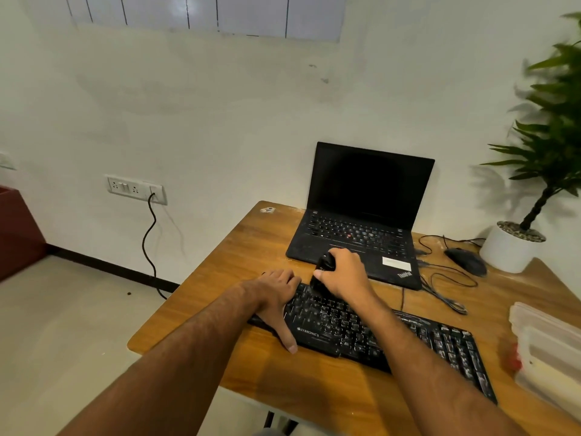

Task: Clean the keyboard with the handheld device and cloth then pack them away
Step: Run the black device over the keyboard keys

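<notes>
Left hand: flat, fingers straight, pressing left end of keyboard, likely to stop it sliding. 
Right hand: fingers wrapped round black handheld device, its tip down on the keys' top-left rows, apparently cleaning. 
Keyboard: lies diagonally on wooden surface, before laptop. 
Cloth: not seen. 
Far right: pale box, probably storage.

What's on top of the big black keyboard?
On the keyboard rests the left hand, steadying its left end. The right hand holds a black handheld device against the upper keys. The keys under both hands and the device's tip are hidden.
</notes>
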A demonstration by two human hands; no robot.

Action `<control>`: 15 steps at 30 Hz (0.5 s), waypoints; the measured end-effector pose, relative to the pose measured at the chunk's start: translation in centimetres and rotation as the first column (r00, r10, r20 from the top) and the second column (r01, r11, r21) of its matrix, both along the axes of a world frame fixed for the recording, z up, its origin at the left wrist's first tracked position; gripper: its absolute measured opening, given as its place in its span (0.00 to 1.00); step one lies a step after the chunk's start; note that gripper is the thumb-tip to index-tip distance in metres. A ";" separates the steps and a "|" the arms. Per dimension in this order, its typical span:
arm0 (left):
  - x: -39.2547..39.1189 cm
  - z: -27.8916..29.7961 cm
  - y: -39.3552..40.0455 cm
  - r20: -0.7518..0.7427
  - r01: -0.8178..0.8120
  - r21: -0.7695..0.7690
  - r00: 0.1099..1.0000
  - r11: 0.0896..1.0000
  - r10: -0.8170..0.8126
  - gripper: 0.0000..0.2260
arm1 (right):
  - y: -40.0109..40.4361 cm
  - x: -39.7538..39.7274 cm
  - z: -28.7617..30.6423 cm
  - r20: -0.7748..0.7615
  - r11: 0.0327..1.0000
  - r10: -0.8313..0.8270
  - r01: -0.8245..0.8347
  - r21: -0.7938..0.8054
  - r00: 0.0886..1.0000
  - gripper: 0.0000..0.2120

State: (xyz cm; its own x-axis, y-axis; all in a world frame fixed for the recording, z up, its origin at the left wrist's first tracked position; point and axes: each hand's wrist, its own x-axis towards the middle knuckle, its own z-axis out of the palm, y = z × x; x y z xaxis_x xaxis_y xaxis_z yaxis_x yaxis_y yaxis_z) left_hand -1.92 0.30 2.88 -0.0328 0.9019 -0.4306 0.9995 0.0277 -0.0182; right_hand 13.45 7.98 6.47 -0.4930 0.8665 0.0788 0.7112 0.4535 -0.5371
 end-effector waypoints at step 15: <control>0.3 0.6 0.2 0.023 -0.031 -0.037 0.999 0.999 0.032 0.68 | 1.8 1.0 2.4 0.156 1.000 -0.030 0.028 0.011 0.987 0.09</control>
State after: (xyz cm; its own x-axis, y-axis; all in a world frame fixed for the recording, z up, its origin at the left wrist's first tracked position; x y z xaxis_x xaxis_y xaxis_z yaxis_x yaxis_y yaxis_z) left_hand -1.58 0.54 3.44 -0.0502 0.8842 -0.4644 0.9983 0.0587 0.0038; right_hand 14.43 9.79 8.83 -0.4746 0.8802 0.0102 0.7989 0.4356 -0.4148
